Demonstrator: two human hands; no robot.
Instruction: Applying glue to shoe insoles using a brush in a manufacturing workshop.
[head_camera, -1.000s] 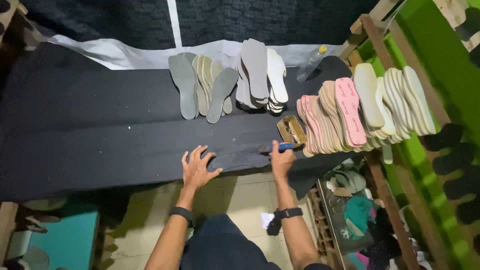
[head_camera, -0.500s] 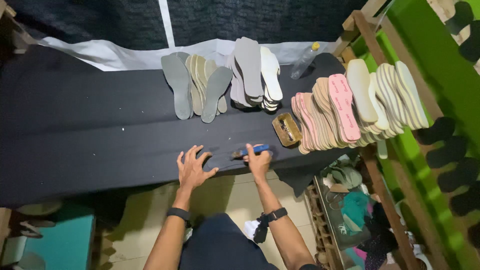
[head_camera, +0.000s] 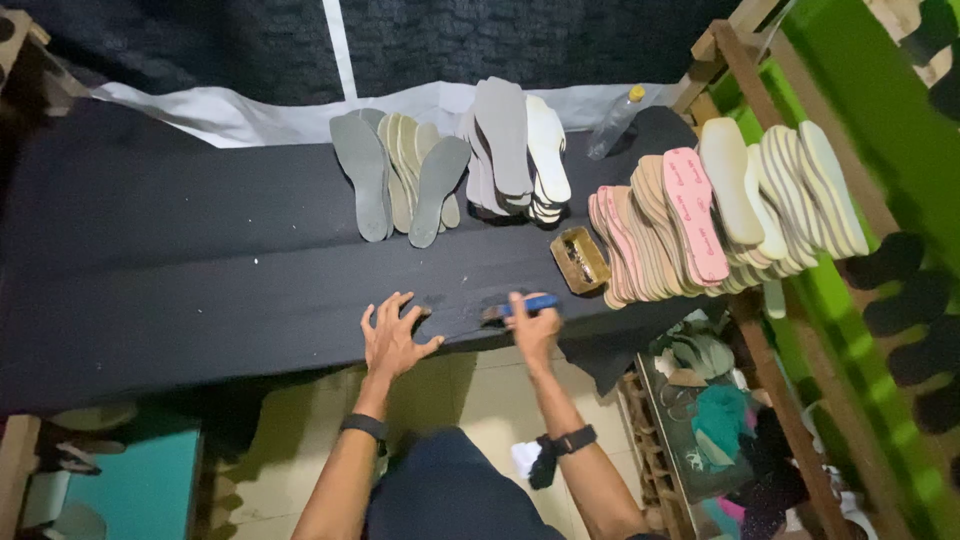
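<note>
Head view: right hand (head_camera: 533, 330) grips blue-handled brush (head_camera: 520, 307) on black sheet (head_camera: 200, 260); left hand (head_camera: 393, 335) spread flat just beside.

Matt black cloth (head_camera: 200, 270) covers the table; insoles (head_camera: 690, 215) look foamy.

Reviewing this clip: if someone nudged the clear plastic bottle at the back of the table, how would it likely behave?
The plastic bottle stands upright and slim, so it would probably tip easily. Its round body would likely roll once down. It looks nearly empty, so probably light, though that is hard to tell.
</note>
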